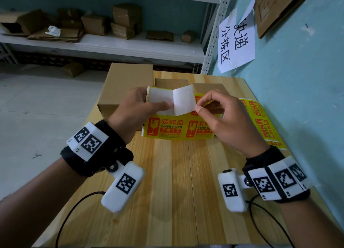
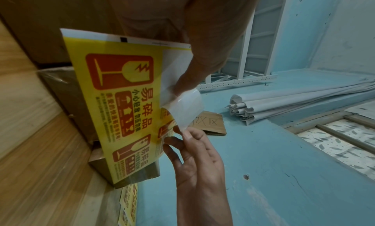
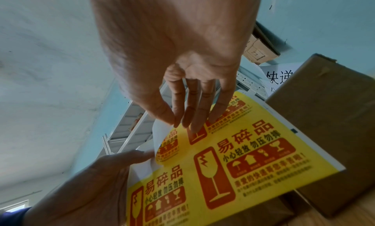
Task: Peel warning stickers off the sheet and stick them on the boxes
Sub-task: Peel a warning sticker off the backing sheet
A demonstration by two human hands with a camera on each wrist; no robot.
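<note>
A yellow sheet (image 1: 167,128) of red fragile-warning stickers hangs upright above the wooden table (image 1: 167,191). My left hand (image 1: 158,106) grips its upper left part, thumb on the bare white backing. My right hand (image 1: 198,106) pinches the corner of one sticker (image 1: 183,100), which is folded back half off the sheet with its white underside showing. The left wrist view shows that sticker (image 2: 186,107) curling away from the sheet (image 2: 121,93) between my right fingers (image 2: 188,136). A large cardboard box (image 1: 126,80) and two smaller boxes (image 1: 171,82) stand right behind the sheet.
A second sticker sheet (image 1: 264,121) lies along the table's right edge by the blue wall (image 1: 297,80). A paper sign (image 1: 236,41) is stuck to that wall. Behind the table, white shelving (image 1: 111,46) carries several cardboard boxes. Cables trail from both wrist cameras.
</note>
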